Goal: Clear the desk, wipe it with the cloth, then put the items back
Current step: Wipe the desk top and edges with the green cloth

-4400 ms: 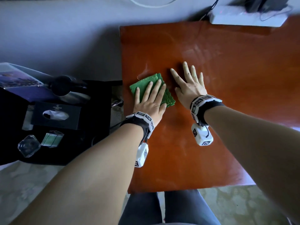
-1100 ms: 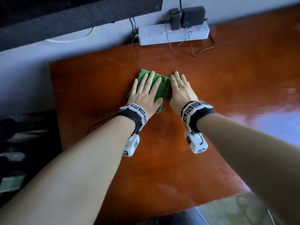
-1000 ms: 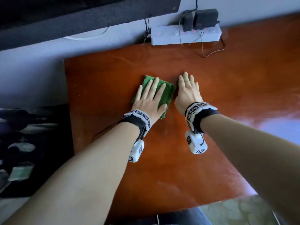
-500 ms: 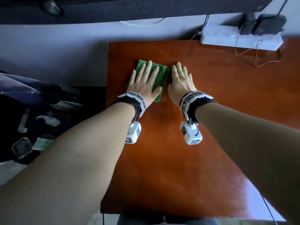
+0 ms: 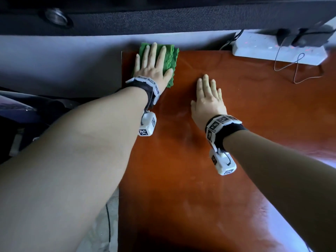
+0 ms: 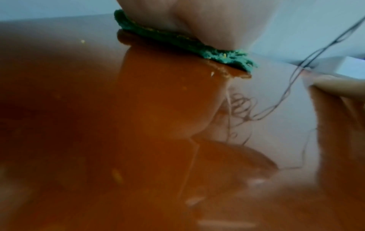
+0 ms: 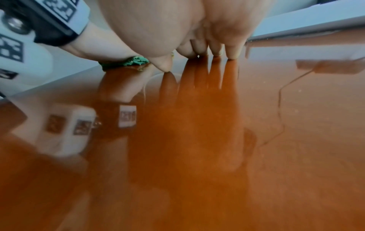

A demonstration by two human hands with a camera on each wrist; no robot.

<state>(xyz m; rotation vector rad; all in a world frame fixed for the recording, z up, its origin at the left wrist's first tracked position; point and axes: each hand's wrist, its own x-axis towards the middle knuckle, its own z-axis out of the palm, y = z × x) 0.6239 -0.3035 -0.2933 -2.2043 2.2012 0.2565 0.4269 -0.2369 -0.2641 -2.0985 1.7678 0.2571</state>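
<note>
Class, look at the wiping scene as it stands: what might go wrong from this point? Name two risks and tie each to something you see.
1. The left hand presses the green cloth at the far left corner of the desk, its edge past the rim; another push may drop it behind.
2. The thin wire from the power strip loops loose on the desk; a wipe towards it might snag it.

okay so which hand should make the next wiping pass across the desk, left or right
Left. The left hand already lies flat on the green cloth at the desk's far left corner, ready to sweep. The right hand presses bare wood, apart from the cloth, and looks better left bracing.
</note>
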